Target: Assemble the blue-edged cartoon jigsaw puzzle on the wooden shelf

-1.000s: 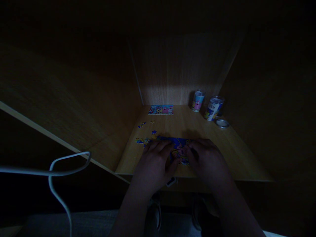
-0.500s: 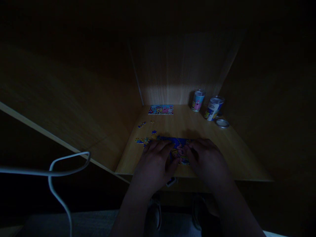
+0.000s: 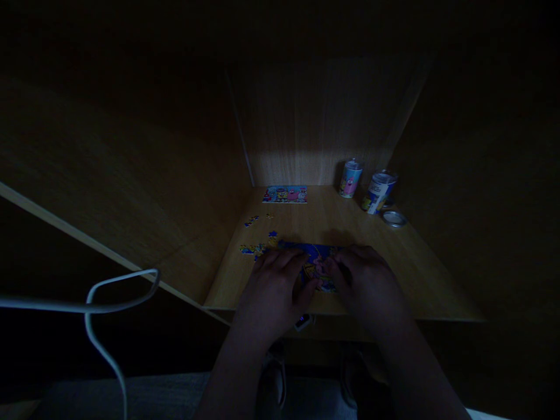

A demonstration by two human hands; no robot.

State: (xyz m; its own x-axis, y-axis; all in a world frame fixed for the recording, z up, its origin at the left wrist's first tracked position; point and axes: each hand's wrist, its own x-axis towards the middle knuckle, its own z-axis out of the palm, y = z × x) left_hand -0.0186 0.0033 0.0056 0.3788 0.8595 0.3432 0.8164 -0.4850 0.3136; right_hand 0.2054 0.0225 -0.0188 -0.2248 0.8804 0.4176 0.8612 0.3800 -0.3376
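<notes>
A mostly assembled jigsaw puzzle [image 3: 321, 265], blue with pink and yellow cartoon figures, lies flat near the front edge of the wooden shelf. My left hand [image 3: 277, 280] rests over its left part, fingers stretched forward and thumb apart. Over the right part is my right hand [image 3: 365, 277], its fingers bent and drawn together at the puzzle's surface; whatever is between them is hidden. Several loose puzzle pieces [image 3: 248, 250] are heaped just beyond my left hand. Both side portions of the puzzle are covered by my hands, and the light is dim.
A picture card [image 3: 284, 195] lies by the back panel. Two cans, one light blue [image 3: 350, 179] and one dark blue [image 3: 378, 192], stand at the back right with a round lid [image 3: 394, 219]. Cabinet walls enclose both sides. A white cable [image 3: 114, 306] hangs at left.
</notes>
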